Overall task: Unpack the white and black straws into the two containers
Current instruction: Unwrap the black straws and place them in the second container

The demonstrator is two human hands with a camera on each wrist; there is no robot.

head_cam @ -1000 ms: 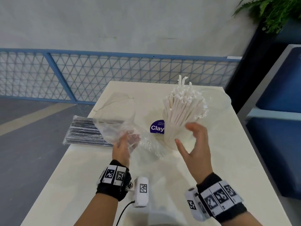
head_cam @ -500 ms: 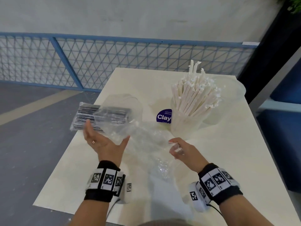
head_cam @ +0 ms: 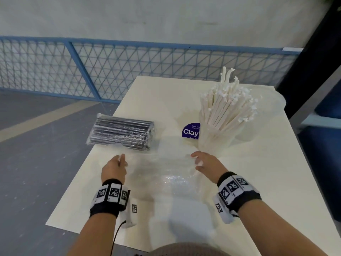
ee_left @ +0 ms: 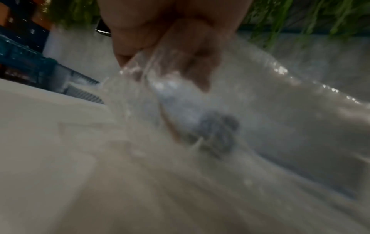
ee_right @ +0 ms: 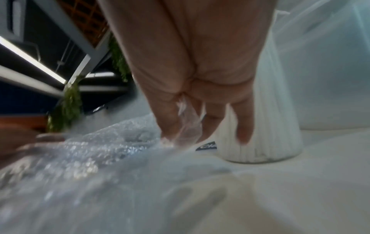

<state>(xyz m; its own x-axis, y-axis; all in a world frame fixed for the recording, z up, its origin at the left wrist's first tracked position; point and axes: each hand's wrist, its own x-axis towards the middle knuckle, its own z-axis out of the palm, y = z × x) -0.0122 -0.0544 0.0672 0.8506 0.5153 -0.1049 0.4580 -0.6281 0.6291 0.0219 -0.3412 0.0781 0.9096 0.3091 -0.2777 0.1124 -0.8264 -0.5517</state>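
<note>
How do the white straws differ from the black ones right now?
The white straws stand upright, fanned out in a clear container; the black straws lie flat on the table. The white ones are unpacked, the black ones sealed in a clear wrapper. The white ones sit on the right, the black ones at the left edge. Neither hand touches either bundle.

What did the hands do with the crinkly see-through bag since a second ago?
The left hand held the empty plastic bag up by itself; the right hand, open near the cup of white straws, came down and pinched the other end. Now both hands hold the bag stretched low over the table. The pack of black straws and the cup stayed put.
</note>
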